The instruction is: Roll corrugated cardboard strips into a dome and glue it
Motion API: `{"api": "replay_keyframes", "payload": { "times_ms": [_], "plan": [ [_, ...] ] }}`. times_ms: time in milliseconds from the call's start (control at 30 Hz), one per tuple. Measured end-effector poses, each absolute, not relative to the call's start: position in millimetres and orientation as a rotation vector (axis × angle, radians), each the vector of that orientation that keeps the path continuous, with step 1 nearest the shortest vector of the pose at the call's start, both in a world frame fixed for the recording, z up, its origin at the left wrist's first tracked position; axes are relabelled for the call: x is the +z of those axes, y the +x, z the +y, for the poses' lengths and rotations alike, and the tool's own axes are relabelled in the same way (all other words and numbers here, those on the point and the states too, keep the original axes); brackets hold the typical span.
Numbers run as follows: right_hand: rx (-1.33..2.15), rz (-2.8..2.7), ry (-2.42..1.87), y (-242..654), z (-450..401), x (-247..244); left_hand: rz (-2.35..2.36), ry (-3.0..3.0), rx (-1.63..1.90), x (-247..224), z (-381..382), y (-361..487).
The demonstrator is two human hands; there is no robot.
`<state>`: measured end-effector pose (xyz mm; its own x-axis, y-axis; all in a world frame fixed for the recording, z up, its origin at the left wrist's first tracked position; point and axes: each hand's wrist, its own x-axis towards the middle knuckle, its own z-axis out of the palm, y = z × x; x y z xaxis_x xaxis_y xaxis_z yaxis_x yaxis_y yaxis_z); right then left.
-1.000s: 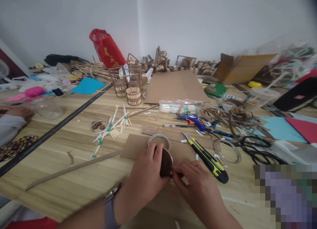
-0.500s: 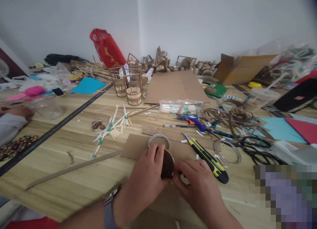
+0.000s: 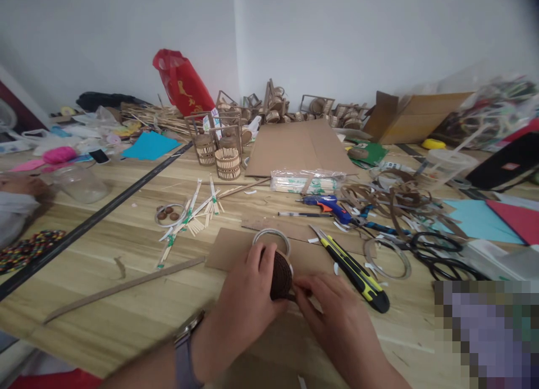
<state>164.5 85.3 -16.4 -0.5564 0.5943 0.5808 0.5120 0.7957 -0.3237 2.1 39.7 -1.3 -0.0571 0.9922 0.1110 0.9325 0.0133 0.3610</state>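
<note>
My left hand (image 3: 248, 299), with a watch on its wrist, is wrapped round a dark brown coiled disc (image 3: 282, 277) that looks like rolled cardboard strip. The disc stands tilted on edge, its ridged face turned right. Beside it, my right hand (image 3: 337, 313) pinches a short dark strip end (image 3: 290, 297) at the disc's lower right edge. Just beyond the left fingers lies a pale ring (image 3: 273, 232), like a tape roll, on a cardboard sheet (image 3: 223, 248). A yellow and black utility knife (image 3: 356, 271) rests to the right of my right hand.
A blue glue gun (image 3: 328, 205), a pen (image 3: 301, 214) and scissors (image 3: 440, 254) lie to the right among brown strips (image 3: 396, 195). Bamboo sticks (image 3: 196, 223) are at left. Small stick baskets (image 3: 228, 163) stand behind. Another person's hand (image 3: 27, 186) is at far left.
The disc and my left hand have shifted slightly left. My right fingers are a little further from the disc, and the strip end between them shows more.
</note>
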Motion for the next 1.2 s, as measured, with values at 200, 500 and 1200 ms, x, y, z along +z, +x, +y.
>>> {"api": "replay_keyframes", "payload": {
  "times_ms": [200, 500, 1200],
  "plan": [
    [0.13, -2.296, -0.802, 164.8, 86.2, -15.8, 2.114, 2.065, 0.473, -1.8, 38.2, 3.1],
    [0.161, -2.319, -0.78, 163.5, 88.3, -16.9, 2.085, 2.095, 0.514, -5.3, 38.1, 1.4],
    [0.367, -2.134, -1.229, 203.2, 128.9, 5.7, 1.936, 1.999, 0.711, 0.8, 39.3, -4.6]
  ]
}}
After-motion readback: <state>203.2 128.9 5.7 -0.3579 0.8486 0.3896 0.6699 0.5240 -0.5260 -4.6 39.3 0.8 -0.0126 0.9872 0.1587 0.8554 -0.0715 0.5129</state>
